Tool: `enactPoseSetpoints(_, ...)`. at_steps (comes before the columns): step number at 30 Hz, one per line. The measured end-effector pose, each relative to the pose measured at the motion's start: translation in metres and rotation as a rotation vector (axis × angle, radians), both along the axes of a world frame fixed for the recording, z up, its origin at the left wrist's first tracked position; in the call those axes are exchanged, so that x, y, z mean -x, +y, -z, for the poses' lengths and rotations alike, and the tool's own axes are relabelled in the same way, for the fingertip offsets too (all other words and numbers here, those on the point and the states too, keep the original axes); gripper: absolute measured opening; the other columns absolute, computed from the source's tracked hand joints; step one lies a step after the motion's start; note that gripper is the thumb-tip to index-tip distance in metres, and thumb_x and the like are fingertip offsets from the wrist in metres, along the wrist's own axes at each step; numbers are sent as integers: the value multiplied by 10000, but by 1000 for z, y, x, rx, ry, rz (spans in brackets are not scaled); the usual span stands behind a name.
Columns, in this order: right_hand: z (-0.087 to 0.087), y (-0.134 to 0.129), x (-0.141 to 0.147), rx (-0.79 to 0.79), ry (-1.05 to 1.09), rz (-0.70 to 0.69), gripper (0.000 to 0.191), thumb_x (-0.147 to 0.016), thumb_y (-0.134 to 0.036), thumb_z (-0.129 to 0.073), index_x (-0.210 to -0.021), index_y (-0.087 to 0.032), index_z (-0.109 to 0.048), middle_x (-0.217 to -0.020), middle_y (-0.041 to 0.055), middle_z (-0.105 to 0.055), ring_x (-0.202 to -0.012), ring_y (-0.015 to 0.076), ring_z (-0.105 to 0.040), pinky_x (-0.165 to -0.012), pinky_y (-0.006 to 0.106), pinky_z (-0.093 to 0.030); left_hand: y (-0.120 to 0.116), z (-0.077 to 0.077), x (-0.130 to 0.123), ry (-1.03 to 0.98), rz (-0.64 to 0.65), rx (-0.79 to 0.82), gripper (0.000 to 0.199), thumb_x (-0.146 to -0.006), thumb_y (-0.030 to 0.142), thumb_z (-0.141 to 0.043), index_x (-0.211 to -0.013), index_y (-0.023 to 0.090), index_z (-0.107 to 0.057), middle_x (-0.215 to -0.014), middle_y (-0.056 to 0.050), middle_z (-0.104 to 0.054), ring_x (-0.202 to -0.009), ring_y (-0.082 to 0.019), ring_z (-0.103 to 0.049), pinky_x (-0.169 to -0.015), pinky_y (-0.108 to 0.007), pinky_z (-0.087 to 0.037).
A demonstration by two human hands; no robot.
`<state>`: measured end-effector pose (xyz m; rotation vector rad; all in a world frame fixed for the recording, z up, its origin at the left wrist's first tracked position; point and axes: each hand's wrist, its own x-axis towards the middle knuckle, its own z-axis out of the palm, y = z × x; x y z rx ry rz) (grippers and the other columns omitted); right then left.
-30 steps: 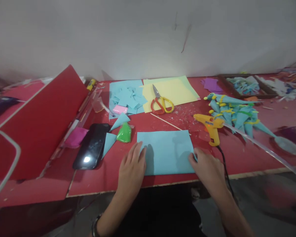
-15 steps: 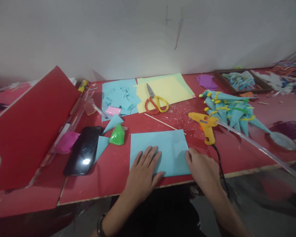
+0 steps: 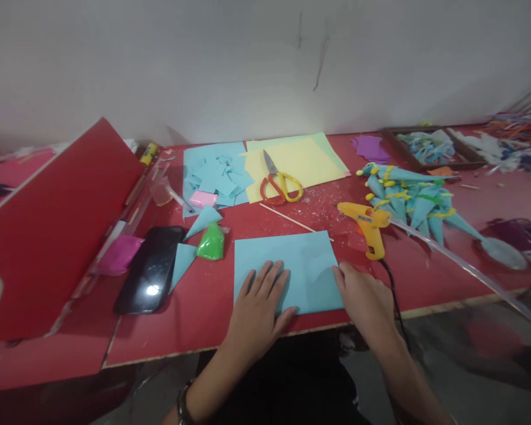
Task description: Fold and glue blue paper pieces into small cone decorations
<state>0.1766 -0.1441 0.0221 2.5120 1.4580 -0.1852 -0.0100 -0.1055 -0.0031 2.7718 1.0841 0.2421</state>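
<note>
A light blue paper rectangle (image 3: pixel 307 265) lies flat at the front edge of the red table. My left hand (image 3: pixel 259 307) rests on its lower left part, palm down, fingers spread. At the right edge of the paper is my right hand (image 3: pixel 365 301), its fingers curled and its thumb side against the edge; whatever its fingers may pinch is hidden. Behind the paper lies a thin stick (image 3: pixel 289 218). Scissors (image 3: pixel 281 180) with one red and one yellow handle rest on a yellow sheet (image 3: pixel 316 162).
A yellow glue gun (image 3: pixel 369 227) with a cord and long clear stick lies right, before blue paper cones (image 3: pixel 420 203). A phone (image 3: pixel 148 271), green packet (image 3: pixel 211 242) and red board (image 3: pixel 66 230) are left. A tray (image 3: pixel 407 156) stands at back right.
Both hands stay nearly in place. The right edge of the blue paper and my right hand have shifted very slightly.
</note>
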Motion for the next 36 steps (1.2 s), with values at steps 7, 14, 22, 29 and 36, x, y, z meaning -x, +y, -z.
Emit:
enactPoseSetpoints(7, 0, 1, -1, 4, 4, 2, 336, -886, -343, -290, -858, -186, -586, -735, 101, -668, -660, 225, -637, -515, 264, -357, -1, 0, -1, 5, 0, -12, 506, -845, 455, -345, -1292, 219, -358, -1367, -27, -361, -1255, -225, -301, -1005, -414, -271)
enactPoseSetpoints(14, 1, 1, -1, -16, 8, 9, 344, -886, -344, -295, -850, -176, -592, -723, 98, -664, -644, 204, -632, -514, 252, -354, 0, -1, -2, 3, -13, 4, 504, -842, 465, -347, -1285, 226, -361, -1368, -26, -360, -1256, -224, -299, -1007, -420, -271)
enactPoseSetpoints(22, 1, 3, -3, 6, 32, 17, 351, -888, -335, -285, -853, -168, -591, -772, 109, -672, -701, 226, -635, -530, 270, -354, 2, -1, -6, 15, -16, 1, 505, -840, 480, -343, -1268, 216, -391, -1362, -25, -369, -1252, -228, -307, -1005, -418, -279)
enactPoseSetpoints(29, 2, 3, -2, -28, 35, 42, 340, -882, -342, -308, -841, -167, -596, -770, 102, -671, -726, 221, -633, -563, 273, -366, 3, 3, -9, 9, -23, -60, 495, -846, 489, -309, -1256, 231, -410, -1347, -26, -393, -1241, -231, -326, -1013, -429, -257)
enactPoseSetpoints(36, 5, 2, -2, -49, 16, 32, 334, -882, -340, -304, -849, -173, -591, -760, 102, -673, -701, 224, -635, -555, 277, -369, 3, 4, -8, 17, -23, -58, 507, -845, 505, -289, -1265, 240, -394, -1355, -17, -381, -1243, -234, -319, -1016, -458, -235)
